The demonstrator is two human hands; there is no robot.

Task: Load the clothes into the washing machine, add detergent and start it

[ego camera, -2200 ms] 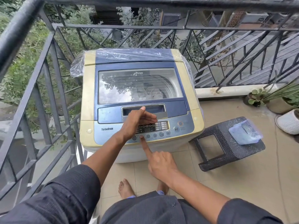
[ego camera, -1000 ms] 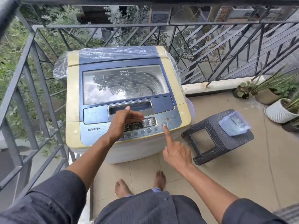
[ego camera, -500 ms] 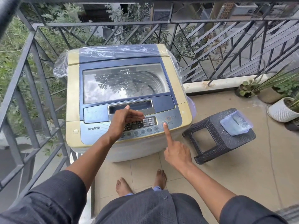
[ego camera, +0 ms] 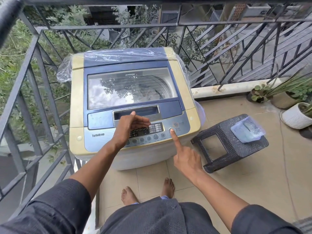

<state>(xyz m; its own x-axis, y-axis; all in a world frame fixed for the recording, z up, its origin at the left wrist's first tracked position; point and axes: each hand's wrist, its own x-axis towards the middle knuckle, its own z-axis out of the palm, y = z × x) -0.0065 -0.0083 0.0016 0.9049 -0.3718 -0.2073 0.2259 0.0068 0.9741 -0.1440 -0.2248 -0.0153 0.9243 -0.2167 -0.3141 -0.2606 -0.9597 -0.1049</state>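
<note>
The top-loading washing machine (ego camera: 76, 98) stands against the balcony railing, cream and blue, with plastic wrap over its back. Its glass lid (ego camera: 128, 88) is closed, and some cloth shows dimly in the drum through it. My left hand (ego camera: 130, 127) hovers over the control panel (ego camera: 104, 135), fingers straight and together beside the display. My right hand (ego camera: 184, 157) points with a straight index finger, whose tip touches the round start/pause button (ego camera: 171, 130); its other fingers are curled and hold nothing.
A dark woven stool (ego camera: 224, 149) stands right of the machine with a clear blue plastic pouch (ego camera: 247, 131) on it. Potted plants (ego camera: 287, 97) and a white pot (ego camera: 295, 115) line the far right. A metal railing (ego camera: 42, 92) encloses the left and back. My bare feet are on the tiled floor.
My right index finger moved from a button in the lower middle row rightwards to the start/pause button and stays there. My left hand has kept its place over the display.
</note>
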